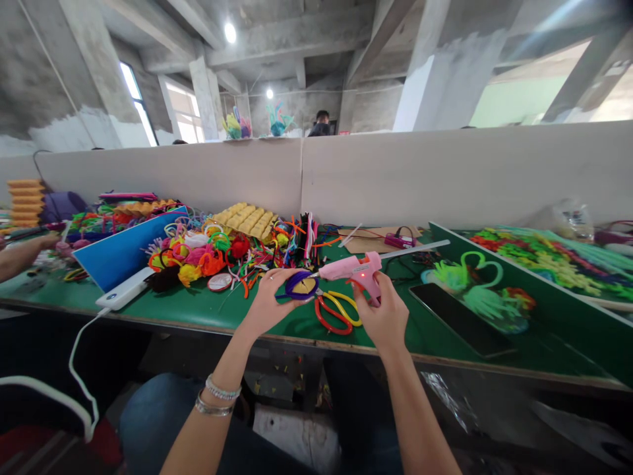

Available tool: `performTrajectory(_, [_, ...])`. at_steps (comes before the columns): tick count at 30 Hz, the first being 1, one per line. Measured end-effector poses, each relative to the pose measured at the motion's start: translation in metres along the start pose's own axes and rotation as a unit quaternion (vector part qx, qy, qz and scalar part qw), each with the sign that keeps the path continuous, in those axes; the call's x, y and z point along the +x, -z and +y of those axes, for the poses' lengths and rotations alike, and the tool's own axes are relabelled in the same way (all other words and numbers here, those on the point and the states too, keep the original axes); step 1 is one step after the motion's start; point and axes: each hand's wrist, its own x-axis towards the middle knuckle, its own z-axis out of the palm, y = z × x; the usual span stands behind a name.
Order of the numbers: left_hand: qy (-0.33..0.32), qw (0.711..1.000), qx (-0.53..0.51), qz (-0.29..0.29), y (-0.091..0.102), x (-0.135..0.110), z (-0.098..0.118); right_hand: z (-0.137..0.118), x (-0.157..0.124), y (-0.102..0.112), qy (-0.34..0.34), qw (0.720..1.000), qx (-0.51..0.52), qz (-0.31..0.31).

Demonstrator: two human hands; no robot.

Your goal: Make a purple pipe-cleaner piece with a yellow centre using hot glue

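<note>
My right hand [384, 313] is wrapped round the grip of a pink hot glue gun [346, 267], whose small red light is lit. A clear glue stick [418, 249] juts from the gun's back end. Pinched in my left hand [270, 300] is a round piece with a dark purple fuzzy rim [291, 288] and a yellowish middle. The gun's nozzle points left and reaches the piece's right side; I cannot tell whether it touches. Scissors [336, 323] with one red and one yellow handle lie on the green table just beneath, between my hands.
Colourful pipe-cleaner pieces [202, 254] heap up at the left behind a blue board [128, 254]. A white power strip [126, 290] lies near the front edge. To the right are a dark phone [459, 320], green pipe-cleaner swans [487, 290] and a green divider [544, 284]. Another person's arm [27, 256] reaches in at far left.
</note>
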Motion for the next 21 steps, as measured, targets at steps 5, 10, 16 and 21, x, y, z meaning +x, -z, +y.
performTrajectory(5, [0.000, 1.000, 0.001, -0.005, 0.0002, -0.0001, 0.0000, 0.0019, 0.0006, 0.0010, 0.005, 1.000, -0.007, 0.002])
performTrajectory(10, [-0.001, 1.000, -0.001, -0.003, -0.0002, 0.0002, 0.0004, 0.0031, 0.0009, 0.0012, 0.005, 1.000, -0.017, 0.010])
performTrajectory(16, [-0.001, 1.000, 0.004, 0.007, -0.0008, -0.0001, -0.0020, 0.0040, 0.0018, 0.0027, 0.005, 1.000, -0.021, 0.014])
performTrajectory(21, [0.006, 1.000, -0.007, 0.009, -0.0006, -0.0008, -0.0020, 0.0047, 0.0021, 0.0040, -0.005, 1.000, -0.025, 0.010])
